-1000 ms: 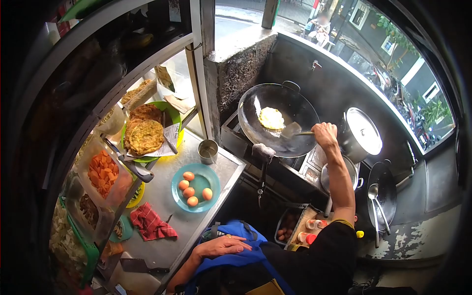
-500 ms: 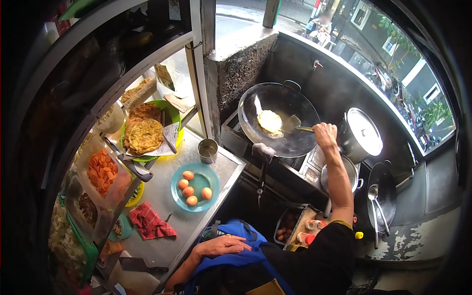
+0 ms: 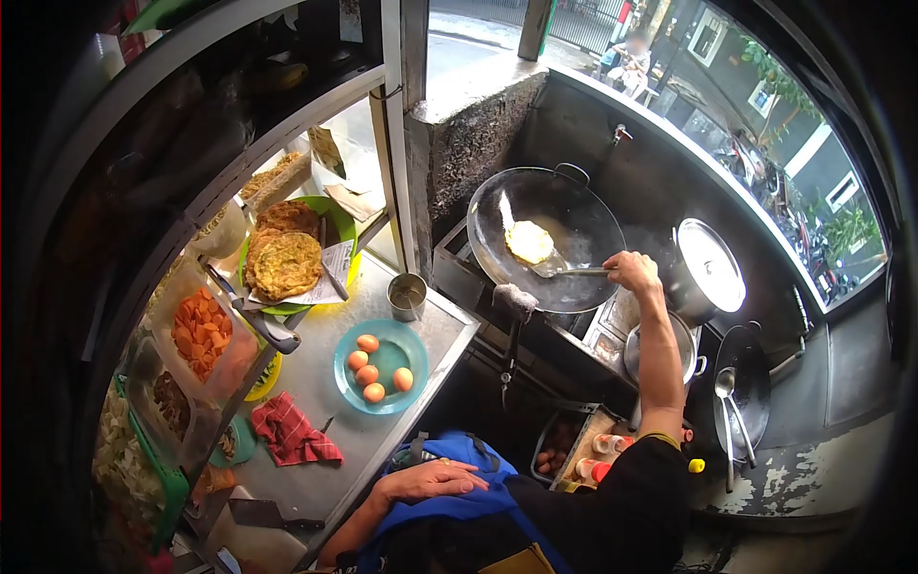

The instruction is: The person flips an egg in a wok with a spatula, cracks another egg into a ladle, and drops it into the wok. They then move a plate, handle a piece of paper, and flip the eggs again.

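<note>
While fried omelettes (image 3: pixel 283 260) sit stacked on the green plate at far left, tabletop (image 3: pixel 316 383) carries blue plate (image 3: pixel 387 352) w/ five eggs. Left hand (image 3: pixel 432 478) rests flat, open, on blue cloth, holding nothing. Wok (image 3: pixel 545 239) on burner; right hand (image 3: pixel 633 272) closed round spatula (image 3: pixel 559 270), blade under omelette (image 3: pixel 529 241). Step judged: flipping/lifting. Next move needs a steady wrist turn w/o tearing.
</note>
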`<action>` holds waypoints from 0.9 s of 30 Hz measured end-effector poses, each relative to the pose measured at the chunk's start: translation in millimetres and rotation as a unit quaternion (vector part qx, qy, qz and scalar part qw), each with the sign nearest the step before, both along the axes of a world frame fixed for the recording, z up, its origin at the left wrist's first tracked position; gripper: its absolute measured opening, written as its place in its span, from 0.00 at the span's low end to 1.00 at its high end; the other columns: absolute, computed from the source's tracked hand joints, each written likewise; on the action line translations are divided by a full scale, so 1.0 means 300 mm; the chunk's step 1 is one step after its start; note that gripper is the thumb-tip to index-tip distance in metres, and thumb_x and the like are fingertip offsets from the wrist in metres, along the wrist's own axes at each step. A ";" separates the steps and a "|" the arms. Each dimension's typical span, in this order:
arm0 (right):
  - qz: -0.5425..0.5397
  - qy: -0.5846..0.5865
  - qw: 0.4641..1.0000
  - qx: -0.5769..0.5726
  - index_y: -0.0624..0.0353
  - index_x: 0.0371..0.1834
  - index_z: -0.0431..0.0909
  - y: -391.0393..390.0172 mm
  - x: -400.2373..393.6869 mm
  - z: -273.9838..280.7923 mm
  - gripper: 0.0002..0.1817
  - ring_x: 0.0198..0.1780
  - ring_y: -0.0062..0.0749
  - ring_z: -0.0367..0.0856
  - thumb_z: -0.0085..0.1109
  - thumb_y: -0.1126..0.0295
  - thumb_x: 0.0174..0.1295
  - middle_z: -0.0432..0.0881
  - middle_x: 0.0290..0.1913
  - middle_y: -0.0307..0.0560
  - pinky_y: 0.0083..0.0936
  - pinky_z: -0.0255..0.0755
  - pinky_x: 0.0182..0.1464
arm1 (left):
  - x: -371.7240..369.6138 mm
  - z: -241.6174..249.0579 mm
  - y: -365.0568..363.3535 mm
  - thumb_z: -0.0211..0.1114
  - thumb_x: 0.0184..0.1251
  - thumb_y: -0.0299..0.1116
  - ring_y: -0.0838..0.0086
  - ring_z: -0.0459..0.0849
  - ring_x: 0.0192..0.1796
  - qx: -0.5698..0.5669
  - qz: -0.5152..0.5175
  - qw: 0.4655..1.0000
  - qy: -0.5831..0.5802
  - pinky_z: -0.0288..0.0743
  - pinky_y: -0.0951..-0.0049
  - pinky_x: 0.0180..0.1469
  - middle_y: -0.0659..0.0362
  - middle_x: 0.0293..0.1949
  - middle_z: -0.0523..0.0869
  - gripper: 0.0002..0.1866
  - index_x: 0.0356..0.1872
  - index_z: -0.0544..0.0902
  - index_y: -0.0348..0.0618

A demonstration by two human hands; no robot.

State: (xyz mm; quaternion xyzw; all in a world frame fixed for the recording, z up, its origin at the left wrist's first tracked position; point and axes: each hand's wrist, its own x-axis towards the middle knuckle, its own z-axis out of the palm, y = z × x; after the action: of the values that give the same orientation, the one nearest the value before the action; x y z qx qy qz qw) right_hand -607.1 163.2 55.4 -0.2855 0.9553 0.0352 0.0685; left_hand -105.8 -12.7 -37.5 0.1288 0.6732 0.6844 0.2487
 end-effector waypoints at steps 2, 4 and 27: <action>-0.003 0.001 1.000 -0.007 0.36 0.51 0.88 -0.012 0.001 -0.028 0.20 0.51 0.41 0.87 0.68 0.61 0.52 0.89 0.47 0.42 0.35 0.79 0.55 | 0.000 0.006 -0.001 0.51 0.80 0.50 0.57 0.63 0.77 -0.001 0.001 1.000 0.001 0.52 0.56 0.78 0.59 0.66 0.80 0.24 0.63 0.81 0.45; -0.001 0.013 1.000 -0.018 0.36 0.52 0.87 -0.015 -0.001 -0.057 0.20 0.50 0.42 0.87 0.68 0.63 0.53 0.89 0.46 0.43 0.36 0.80 0.54 | 0.000 0.003 -0.001 0.51 0.80 0.50 0.57 0.63 0.77 -0.001 0.001 1.000 0.002 0.52 0.56 0.78 0.59 0.66 0.80 0.24 0.63 0.81 0.45; 0.084 0.148 0.985 -0.030 0.37 0.50 0.88 -0.118 -0.014 -0.158 0.17 0.45 0.44 0.87 0.65 0.66 0.56 0.88 0.42 0.46 0.40 0.79 0.49 | 0.006 0.010 -0.007 0.52 0.80 0.48 0.58 0.62 0.77 0.017 0.000 1.000 -0.012 0.53 0.56 0.78 0.57 0.67 0.78 0.23 0.64 0.81 0.45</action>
State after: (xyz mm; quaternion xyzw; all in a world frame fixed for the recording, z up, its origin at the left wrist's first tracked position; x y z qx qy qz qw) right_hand -611.3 127.9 7.9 -0.3588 0.9280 0.0540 -0.0851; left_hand -104.1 -14.6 -34.4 0.1250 0.6587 0.6969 0.2546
